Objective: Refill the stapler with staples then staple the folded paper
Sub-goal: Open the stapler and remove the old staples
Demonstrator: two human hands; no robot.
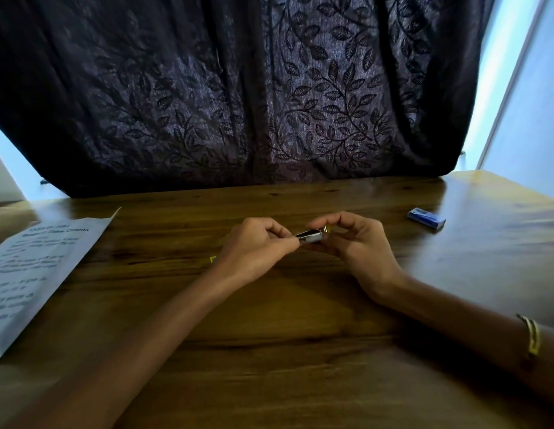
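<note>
I see both hands meeting over the middle of the table (pixel 269 320), a little above the wood. Between them is the stapler (pixel 311 236), a small metal piece with a shiny top. Its long axis runs left to right, with the right end slightly higher and farther from me. The near left end points toward the left hand (pixel 254 252). Whether it is opened for loading, I cannot tell, because the fingers cover most of it.

The left hand is curled, and its thumb and forefinger pinch the left end of the stapler. The right hand (pixel 359 246) is cupped around the right end, fingers arched over the top and thumb under it, so it grips the stapler too. Both forearms rest low over the table. On the right forearm there is a gold bangle (pixel 532 337).

The paper (pixel 34 274) lies flat at the left edge of the table, well apart from the hands, with printed lines that are too blurred to read. A small blue box (pixel 426 218) lies on the right side of the table, far from the stapler. Just beside the left wrist I see a tiny yellow thing (pixel 213 259), mostly hidden. Behind the table hangs a dark curtain (pixel 238 88) with a leaf pattern.
</note>
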